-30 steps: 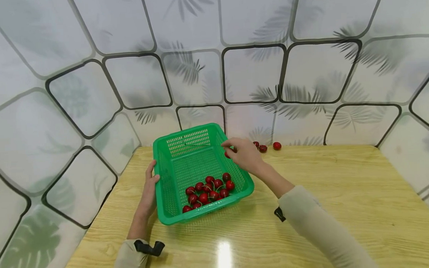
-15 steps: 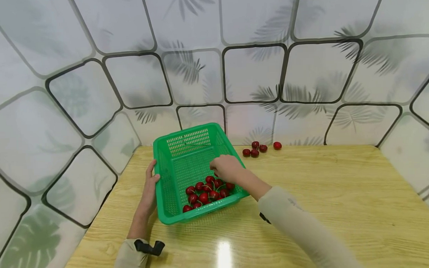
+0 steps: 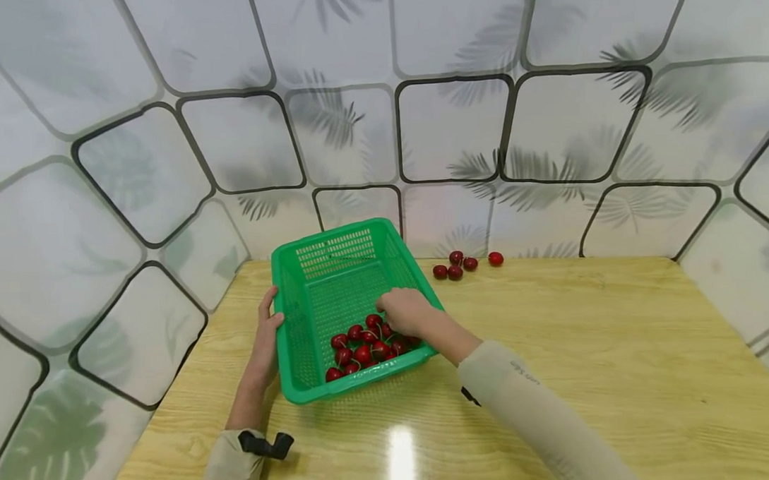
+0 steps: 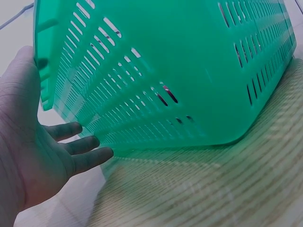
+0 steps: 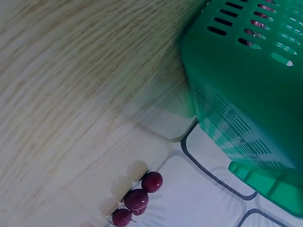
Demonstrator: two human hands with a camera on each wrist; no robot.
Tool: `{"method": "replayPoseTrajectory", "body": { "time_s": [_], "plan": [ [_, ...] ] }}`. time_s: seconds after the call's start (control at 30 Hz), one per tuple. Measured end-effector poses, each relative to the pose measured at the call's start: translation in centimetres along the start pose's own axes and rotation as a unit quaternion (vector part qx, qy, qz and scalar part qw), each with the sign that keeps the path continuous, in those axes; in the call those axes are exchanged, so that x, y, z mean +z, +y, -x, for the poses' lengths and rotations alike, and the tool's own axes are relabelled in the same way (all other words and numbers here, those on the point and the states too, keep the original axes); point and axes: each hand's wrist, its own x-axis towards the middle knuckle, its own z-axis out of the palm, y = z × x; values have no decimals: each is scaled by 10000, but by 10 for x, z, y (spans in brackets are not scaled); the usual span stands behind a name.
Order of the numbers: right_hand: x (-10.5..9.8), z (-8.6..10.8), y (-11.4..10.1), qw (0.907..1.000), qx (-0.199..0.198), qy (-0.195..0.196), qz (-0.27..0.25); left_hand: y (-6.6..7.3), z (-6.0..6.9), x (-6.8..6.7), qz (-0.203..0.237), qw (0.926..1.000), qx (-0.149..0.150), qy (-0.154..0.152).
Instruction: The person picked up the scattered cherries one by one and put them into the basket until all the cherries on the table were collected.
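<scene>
A green plastic basket (image 3: pixel 345 391) stands on the wooden table, with several red cherries (image 3: pixel 363 354) gathered in its near part. My left hand (image 3: pixel 265 346) is at the basket's left side, thumb by the rim. In the left wrist view, the fingers (image 4: pixel 80 158) of that hand extend along the slotted wall. My right hand (image 3: pixel 407 311) reaches over the right rim into the basket, just above the cherries. Its fingers bend downward and the fingertips are hidden, so whether a cherry is between them does not show. The right wrist view shows the basket's outside (image 5: pixel 227 80), not the hand.
Several loose cherries (image 3: pixel 455 272) lie on the table (image 3: pixel 585 346) right of the basket, near the back edge. One cherry (image 3: pixel 496 259) sits a little apart. A patterned wall covering (image 3: pixel 457 131) rises directly behind the table.
My right hand has moved from above the basket's right rim, where it pinched a cherry, left and down to the cherries inside. My left hand has stayed at the basket's side.
</scene>
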Motion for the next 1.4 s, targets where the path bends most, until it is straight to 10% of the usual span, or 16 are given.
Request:
{"method": "replayPoseTrajectory", "body": {
  "time_s": [0.97,1.17,1.4],
  "plan": [
    [-1,-1,-1,9956,-97,637,-675,-1,1,-4,-73,10000,43,-48],
    [-20,1,11,9674,27,1740,-1839,-2,0,-5,-268,9996,99,23],
    [-37,12,68,9343,1100,2513,-2277,-1,-1,-1,-54,10000,17,24]
  ]
}}
